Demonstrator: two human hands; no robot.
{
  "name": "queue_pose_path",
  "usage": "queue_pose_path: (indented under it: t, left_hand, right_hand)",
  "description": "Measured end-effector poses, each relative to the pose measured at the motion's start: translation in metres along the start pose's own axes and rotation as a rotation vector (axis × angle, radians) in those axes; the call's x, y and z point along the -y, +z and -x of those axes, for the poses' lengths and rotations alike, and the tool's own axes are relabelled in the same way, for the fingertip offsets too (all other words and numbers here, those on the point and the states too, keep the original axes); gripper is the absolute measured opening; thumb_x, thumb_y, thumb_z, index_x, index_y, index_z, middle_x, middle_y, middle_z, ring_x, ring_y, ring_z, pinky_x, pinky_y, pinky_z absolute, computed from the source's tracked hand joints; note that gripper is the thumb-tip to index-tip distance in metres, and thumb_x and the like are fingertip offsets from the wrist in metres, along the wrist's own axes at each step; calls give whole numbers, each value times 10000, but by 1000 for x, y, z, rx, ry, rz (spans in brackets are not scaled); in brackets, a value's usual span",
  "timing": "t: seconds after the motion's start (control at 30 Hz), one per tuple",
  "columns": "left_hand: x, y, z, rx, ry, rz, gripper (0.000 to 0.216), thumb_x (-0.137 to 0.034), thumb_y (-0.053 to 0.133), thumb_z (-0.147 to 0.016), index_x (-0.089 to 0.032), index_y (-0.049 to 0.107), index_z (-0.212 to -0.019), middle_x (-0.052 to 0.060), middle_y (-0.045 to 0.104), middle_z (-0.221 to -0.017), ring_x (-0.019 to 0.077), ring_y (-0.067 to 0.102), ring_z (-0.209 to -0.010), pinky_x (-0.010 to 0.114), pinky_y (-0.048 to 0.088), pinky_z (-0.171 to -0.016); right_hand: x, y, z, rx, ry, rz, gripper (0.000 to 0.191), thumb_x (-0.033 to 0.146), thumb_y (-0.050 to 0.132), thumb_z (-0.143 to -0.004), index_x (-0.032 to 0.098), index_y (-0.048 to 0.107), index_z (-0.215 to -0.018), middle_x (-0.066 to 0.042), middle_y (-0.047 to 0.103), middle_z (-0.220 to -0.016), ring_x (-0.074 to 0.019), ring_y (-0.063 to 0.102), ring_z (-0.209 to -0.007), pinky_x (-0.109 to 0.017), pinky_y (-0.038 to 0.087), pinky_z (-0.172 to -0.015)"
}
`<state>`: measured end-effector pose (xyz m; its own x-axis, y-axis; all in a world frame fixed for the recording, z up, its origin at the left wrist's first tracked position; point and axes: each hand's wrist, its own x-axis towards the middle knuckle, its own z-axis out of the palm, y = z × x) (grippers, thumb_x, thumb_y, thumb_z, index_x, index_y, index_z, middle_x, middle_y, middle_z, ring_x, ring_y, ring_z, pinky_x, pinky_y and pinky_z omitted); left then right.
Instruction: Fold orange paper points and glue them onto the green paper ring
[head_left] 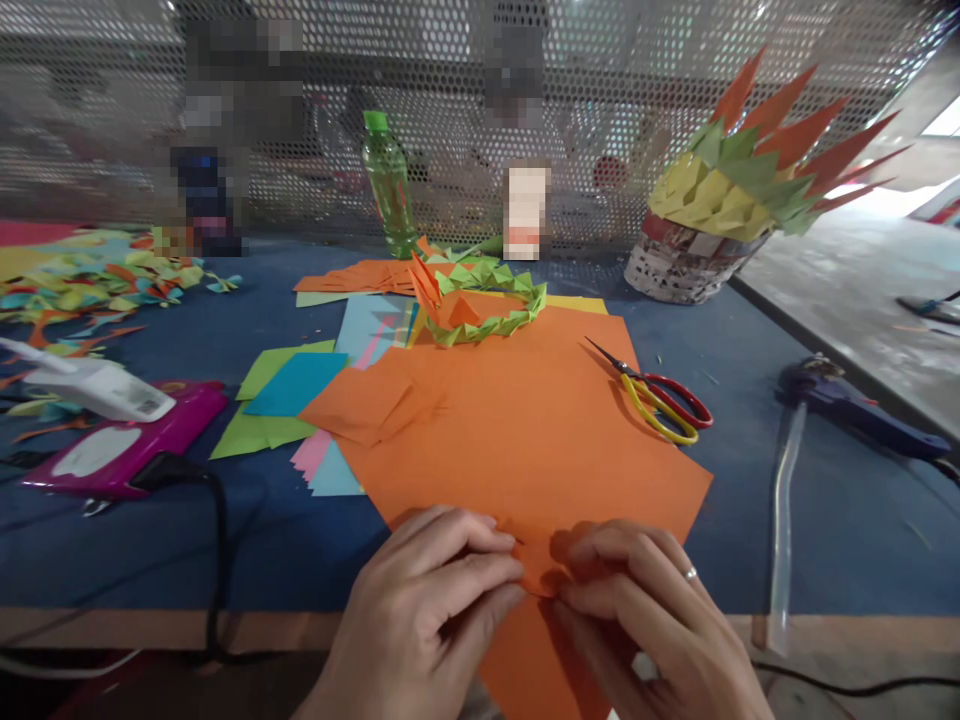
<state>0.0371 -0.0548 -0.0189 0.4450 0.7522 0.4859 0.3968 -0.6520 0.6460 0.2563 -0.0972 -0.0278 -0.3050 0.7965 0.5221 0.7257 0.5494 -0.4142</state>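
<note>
Both my hands meet at the near table edge over a small orange paper piece. My left hand has its fingertips pinched on the piece's left side. My right hand, with a ring on one finger, pinches its right side. The piece lies on a large orange sheet that hangs over the table edge. Further back rests a ring of folded green and orange paper units. Red and yellow scissors lie on the sheet's right corner.
A spiky folded-paper basket stands at the back right, a green bottle at the back centre. Coloured sheets and paper scraps lie left, beside a magenta case and a cable. A glue gun lies right.
</note>
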Motion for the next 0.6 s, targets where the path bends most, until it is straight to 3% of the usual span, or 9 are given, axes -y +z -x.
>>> queue_pose_path:
  t: [0.3, 0.6]
  left_hand:
    - [0, -5, 3, 120, -100, -21, 162, -79, 632, -945, -235, 676, -939, -10, 689, -971, 135, 682, -964, 231, 535, -824]
    - [0, -1, 5, 135, -140, -78, 130, -134, 574, -992, -230, 626, -920, 6, 666, -979, 159, 651, -953, 276, 510, -817]
  right_hand:
    - [-1, 1, 6, 14, -2, 25, 166, 86, 686, -863, 228, 653, -943, -47, 706, -1023, -171, 670, -1018, -276, 565, -814]
    - [1, 1, 4, 2, 66, 36, 146, 126, 666, -891, 237, 671, -985, -62, 693, -1084, -174, 649, -1049, -279, 567, -840]
